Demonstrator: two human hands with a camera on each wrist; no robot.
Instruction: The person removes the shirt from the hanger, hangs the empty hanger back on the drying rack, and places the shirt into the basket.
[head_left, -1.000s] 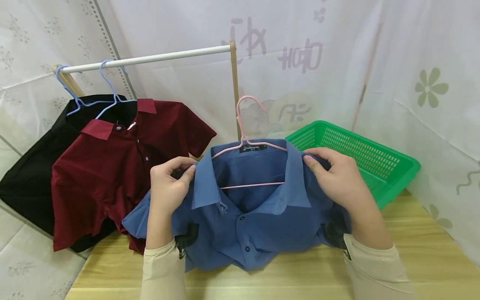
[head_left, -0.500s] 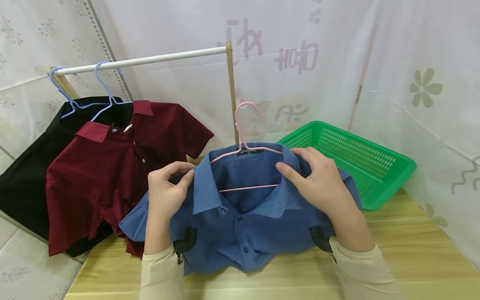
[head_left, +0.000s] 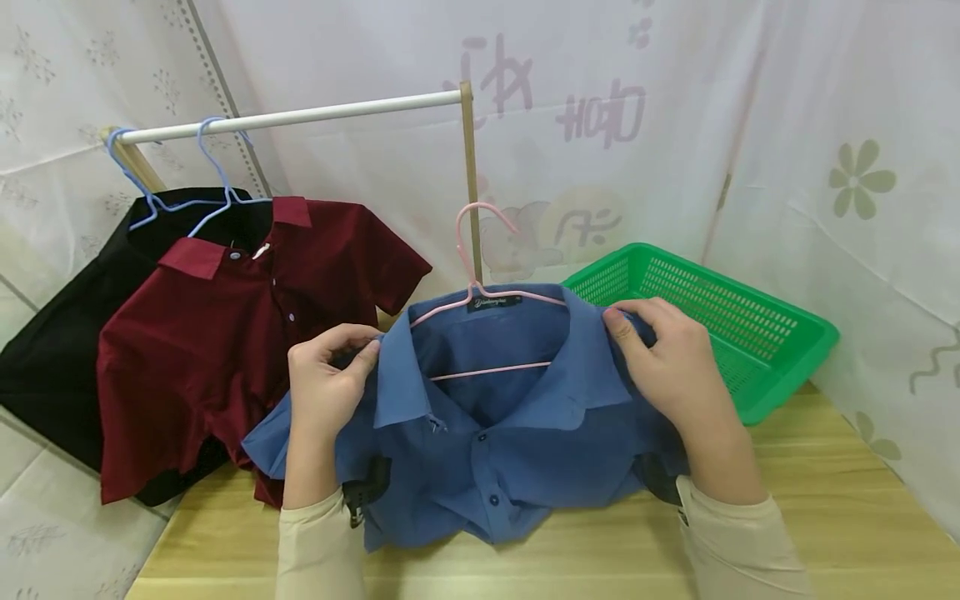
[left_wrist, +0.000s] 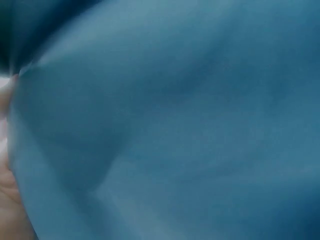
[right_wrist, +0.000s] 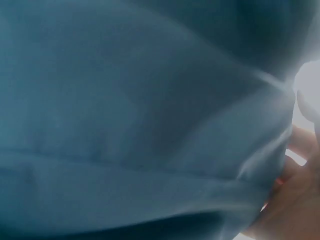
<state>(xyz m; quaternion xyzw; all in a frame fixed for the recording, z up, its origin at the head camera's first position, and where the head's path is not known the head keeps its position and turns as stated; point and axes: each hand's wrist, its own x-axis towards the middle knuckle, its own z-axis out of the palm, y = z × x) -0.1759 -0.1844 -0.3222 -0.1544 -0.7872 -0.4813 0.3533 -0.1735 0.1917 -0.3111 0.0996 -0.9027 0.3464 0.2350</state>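
A blue short-sleeved shirt (head_left: 525,467) spreads over the table's front, with a pink hanger (head_left: 491,370) inside its shoulders. The hanger's hook rises above the open collar. My left hand (head_left: 330,379) pinches the shirt's shoulder between thumb and fingers, just left of the collar. On the other side, my right hand (head_left: 671,362) pinches the right shoulder near the collar. Blue cloth (left_wrist: 175,125) fills most of the left wrist view, with part of the hand at its left edge. In the right wrist view, fingers (right_wrist: 295,190) show beside the cloth.
A rack with a white rail (head_left: 300,118) stands at the back left. From it hang a maroon shirt (head_left: 202,367) and a black garment (head_left: 67,350) on blue hangers. At the right, a green basket (head_left: 795,333) rests on the wooden table (head_left: 847,517).
My right hand moved left onto the collar, then back right to the shoulder. The pink hook shifted slightly left and lower. My left hand kept its pinch on the shirt.
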